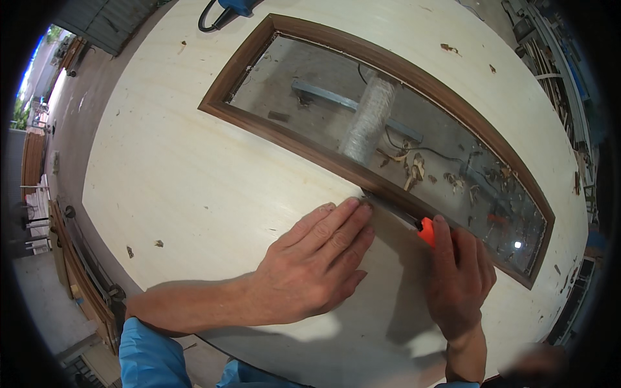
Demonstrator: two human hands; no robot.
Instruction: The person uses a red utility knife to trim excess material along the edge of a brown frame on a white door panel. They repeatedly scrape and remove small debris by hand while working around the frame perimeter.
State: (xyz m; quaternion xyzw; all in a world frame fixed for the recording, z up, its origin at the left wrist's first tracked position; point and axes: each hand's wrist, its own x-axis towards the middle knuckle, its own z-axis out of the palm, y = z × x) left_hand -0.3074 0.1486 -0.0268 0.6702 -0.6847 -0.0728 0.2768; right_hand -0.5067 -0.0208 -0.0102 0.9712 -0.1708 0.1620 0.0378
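Seemingly, the frame (284, 139) is fitted, edge work partway: right fingers (443, 244) wrap the knife (425, 233); left fingers (333, 234), straight, apparently empty, rest on the panel (194, 187).

A woodworking workshop, shown by a pale panel (194, 174), leaning boards (81, 291) and, dimly, what seem timber strips (544, 81).

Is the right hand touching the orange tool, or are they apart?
Touching: the head view shows the right hand holding the orange tool, its index finger against it.
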